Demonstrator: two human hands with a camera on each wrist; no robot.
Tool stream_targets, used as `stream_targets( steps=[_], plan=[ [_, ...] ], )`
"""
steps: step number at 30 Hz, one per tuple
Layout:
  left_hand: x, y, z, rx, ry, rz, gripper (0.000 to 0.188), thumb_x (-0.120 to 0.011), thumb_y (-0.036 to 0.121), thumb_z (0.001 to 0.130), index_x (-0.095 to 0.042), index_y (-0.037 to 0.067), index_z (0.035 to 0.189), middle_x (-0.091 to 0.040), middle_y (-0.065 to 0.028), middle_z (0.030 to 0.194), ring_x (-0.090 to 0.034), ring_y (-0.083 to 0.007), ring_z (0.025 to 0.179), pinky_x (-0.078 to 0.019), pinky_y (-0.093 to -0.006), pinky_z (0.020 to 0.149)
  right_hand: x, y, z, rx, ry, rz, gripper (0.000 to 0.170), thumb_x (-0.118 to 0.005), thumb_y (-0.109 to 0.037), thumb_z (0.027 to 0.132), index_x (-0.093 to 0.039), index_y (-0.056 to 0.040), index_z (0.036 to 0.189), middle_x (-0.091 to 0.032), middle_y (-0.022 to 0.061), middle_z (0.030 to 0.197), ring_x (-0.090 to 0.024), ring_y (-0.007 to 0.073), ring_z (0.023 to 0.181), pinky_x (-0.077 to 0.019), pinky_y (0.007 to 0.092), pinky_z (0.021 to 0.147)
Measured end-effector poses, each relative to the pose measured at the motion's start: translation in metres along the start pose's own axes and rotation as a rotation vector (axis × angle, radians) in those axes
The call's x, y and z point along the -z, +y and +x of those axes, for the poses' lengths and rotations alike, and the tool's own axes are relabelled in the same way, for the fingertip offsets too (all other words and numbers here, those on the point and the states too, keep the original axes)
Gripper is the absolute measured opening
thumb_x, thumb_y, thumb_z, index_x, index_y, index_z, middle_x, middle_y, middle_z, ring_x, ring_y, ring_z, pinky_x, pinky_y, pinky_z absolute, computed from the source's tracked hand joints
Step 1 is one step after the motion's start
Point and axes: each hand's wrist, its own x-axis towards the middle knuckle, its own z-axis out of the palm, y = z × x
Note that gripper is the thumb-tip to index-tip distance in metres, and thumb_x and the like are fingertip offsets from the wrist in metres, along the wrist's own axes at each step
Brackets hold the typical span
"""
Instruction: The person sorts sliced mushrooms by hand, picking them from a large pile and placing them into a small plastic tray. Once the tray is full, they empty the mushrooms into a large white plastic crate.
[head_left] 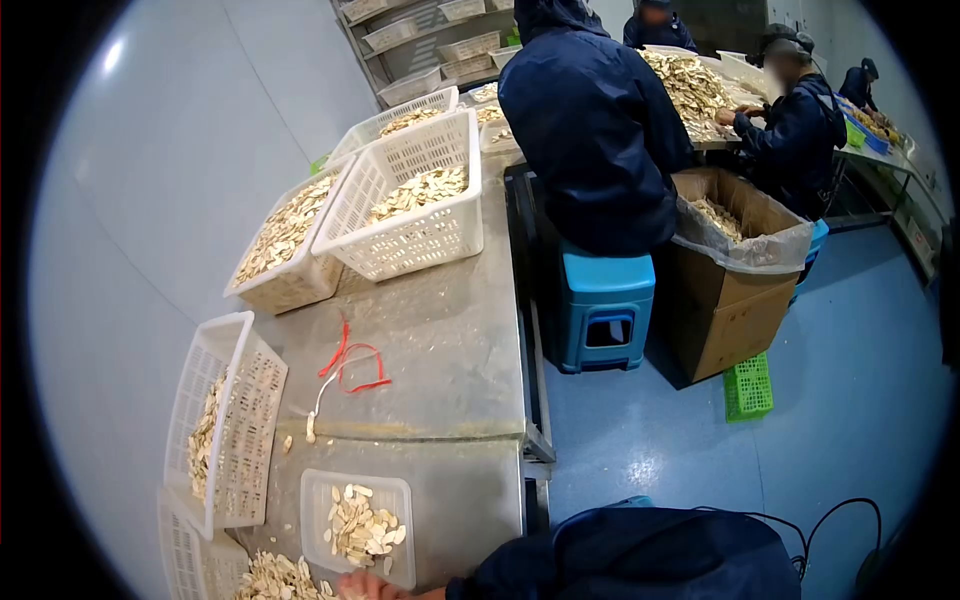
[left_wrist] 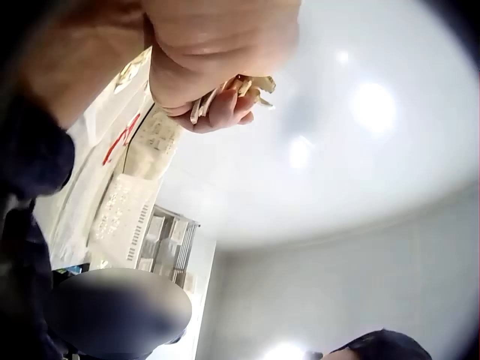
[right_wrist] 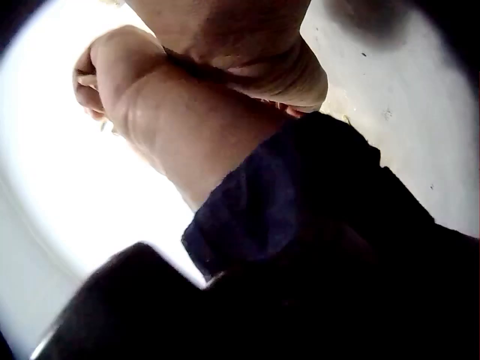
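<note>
In the left wrist view my left hand (left_wrist: 225,45) curls its fingers round a few pale dried slices (left_wrist: 244,86), their ends sticking out. My right hand (right_wrist: 232,37) fills the top of the right wrist view. Its palm hides most of its fingers, so I cannot tell what they hold. Behind it, my other forearm (right_wrist: 180,120) runs to curled fingers. At the bottom edge of the head view, one hand (head_left: 368,586) is beside a heap of pale slices (head_left: 285,578). Just above lies a shallow white tray (head_left: 385,486) with more slices.
White perforated baskets of slices stand along the table, one at near left (head_left: 262,420) and one farther off (head_left: 420,235). Red ribbon (head_left: 345,365) lies on the metal tabletop (head_left: 450,350). A person (head_left: 600,130) sits on a blue stool (head_left: 605,290) near a lined carton (head_left: 730,300).
</note>
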Motion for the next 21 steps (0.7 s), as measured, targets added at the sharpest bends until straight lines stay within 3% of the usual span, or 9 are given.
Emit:
stream_targets(
  steps=[5,17,21],
  plan=[
    [-0.035,-0.059,-0.003,0.164,0.084,0.000,0.025,-0.042,0.024,0.102,-0.048,0.010,0.082,-0.042,-0.0030,0.074,-0.037,-0.0130,0.059,-0.0336,-0.0267,0.052,-0.002,0.003,-0.002,-0.027,-0.031,0.000,0.018,-0.055,-0.022,0.096,-0.062,-0.0050,0.093,-0.065,0.0134,0.085,-0.062,0.0294,0.075,-0.0497,0.0392,0.069],
    [-0.044,-0.048,0.012,0.154,0.229,0.146,0.029,-0.045,0.023,0.101,-0.046,0.011,0.075,-0.044,-0.0002,0.072,-0.038,-0.0108,0.056,-0.0309,-0.0233,0.049,0.001,0.006,-0.006,-0.066,-0.052,0.026,0.019,-0.055,-0.022,0.096,-0.062,-0.0051,0.092,-0.064,0.0119,0.083,-0.061,0.0279,0.073,-0.0491,0.0385,0.068],
    [-0.045,-0.045,0.025,0.177,0.361,0.231,0.031,-0.045,0.019,0.101,-0.043,0.012,0.071,-0.043,0.0015,0.066,-0.037,-0.0094,0.055,-0.0298,-0.0224,0.047,0.006,0.009,-0.004,-0.076,-0.046,0.039,0.019,-0.055,-0.022,0.096,-0.062,-0.0052,0.091,-0.063,0.0114,0.082,-0.061,0.0274,0.073,-0.0490,0.0383,0.068]
  ],
)
